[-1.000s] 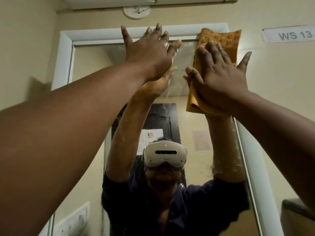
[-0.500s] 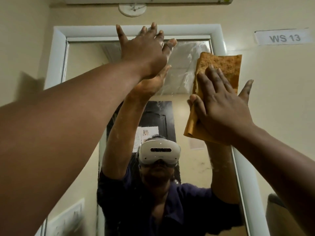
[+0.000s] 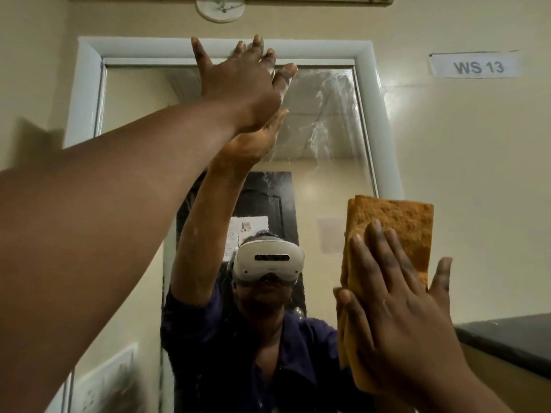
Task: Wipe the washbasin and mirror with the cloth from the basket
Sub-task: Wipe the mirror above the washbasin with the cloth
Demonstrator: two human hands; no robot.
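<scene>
My right hand (image 3: 399, 311) lies flat with fingers spread and straight, pressing the folded orange cloth (image 3: 393, 234) against the right side of the mirror (image 3: 322, 180), over its white frame (image 3: 365, 84). My left hand (image 3: 241, 81) is open wide too, palm against the glass near the top edge, holding nothing. Wet streaks blur the upper glass. The cloth's lower part is hidden behind my hand, and the washbasin lies out of sight below.

orange-brown cloth (image 3: 396, 231), white mirror frame (image 3: 86, 84)
</scene>
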